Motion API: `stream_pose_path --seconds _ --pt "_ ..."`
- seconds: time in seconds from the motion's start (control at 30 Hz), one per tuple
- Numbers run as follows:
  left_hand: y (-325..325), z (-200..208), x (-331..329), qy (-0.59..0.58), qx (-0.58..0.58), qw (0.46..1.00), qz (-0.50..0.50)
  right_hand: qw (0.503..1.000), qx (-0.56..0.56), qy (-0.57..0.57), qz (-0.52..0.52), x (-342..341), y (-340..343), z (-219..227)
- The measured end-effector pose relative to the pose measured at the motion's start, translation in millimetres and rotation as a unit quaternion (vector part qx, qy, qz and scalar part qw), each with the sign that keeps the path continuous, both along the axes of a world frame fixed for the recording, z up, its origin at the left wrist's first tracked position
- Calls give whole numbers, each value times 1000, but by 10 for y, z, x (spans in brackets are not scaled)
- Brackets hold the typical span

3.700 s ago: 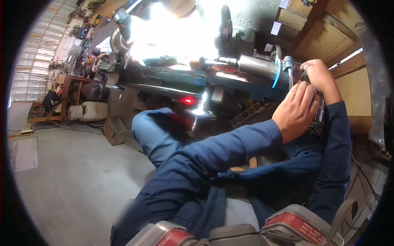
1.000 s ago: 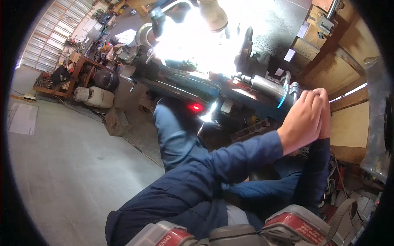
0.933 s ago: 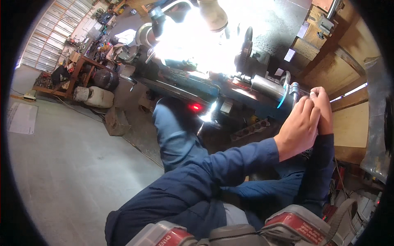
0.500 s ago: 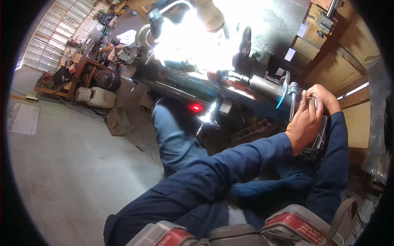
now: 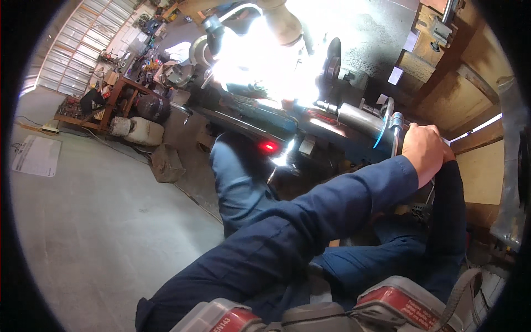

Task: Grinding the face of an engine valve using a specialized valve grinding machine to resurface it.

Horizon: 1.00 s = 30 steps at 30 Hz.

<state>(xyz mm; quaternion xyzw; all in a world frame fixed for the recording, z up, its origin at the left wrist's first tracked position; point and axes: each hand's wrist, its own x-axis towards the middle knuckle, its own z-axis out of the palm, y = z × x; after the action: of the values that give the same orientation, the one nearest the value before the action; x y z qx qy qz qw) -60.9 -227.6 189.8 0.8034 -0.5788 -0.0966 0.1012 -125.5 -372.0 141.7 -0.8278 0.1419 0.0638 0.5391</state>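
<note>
A metalworking lathe [image 5: 243, 122] runs across the far middle. Its tailstock has a bare metal barrel [image 5: 359, 118] pointing left. At the barrel's right end stands an upright metal lever [image 5: 396, 133], with a blue band [image 5: 380, 134] beside it. My left hand [image 5: 423, 150], reaching across my body, is closed at the tailstock's right end, where the handwheel sits. Its back faces me and hides the wheel and most of the fingers. Behind and to the right of it is my right hand [image 5: 446, 152], largely covered; its fingers do not show.
Glare from a bright lamp washes out the lathe's middle. A red light [image 5: 269, 146] glows on its front. Wooden shelving [image 5: 484, 144] stands close on the right. A cluttered bench [image 5: 124, 94], a white jug [image 5: 146, 133] and a box [image 5: 166, 163] are at left.
My left hand has rolled over and forward, so its back now covers the wheel rim seen before. My right hand has dropped behind it. The view has shifted slightly.
</note>
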Motion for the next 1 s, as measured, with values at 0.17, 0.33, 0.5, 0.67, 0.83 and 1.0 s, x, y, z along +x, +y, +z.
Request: stream_pose_path --seconds 0.17,0.33,0.5,0.67,0.83,1.0 --pt "-127 64 83 103 31 994 29 974 -147 -112 -131 -126 366 -62" --pt "-112 280 270 152 71 986 15 832 -259 -269 -411 -302 893 -305" --pt "-391 151 453 168 154 969 -97 641 -528 -294 -474 -176 1615 -806" --pt "-815 -206 632 122 171 949 -237 699 -364 -292 -543 -37 1888 -1187" --pt "-926 -279 764 190 206 938 -203 625 -553 -264 -483 -82 1688 -1127" --pt "-836 -205 799 162 168 952 -196 622 -564 -274 -468 -37 1719 -820"
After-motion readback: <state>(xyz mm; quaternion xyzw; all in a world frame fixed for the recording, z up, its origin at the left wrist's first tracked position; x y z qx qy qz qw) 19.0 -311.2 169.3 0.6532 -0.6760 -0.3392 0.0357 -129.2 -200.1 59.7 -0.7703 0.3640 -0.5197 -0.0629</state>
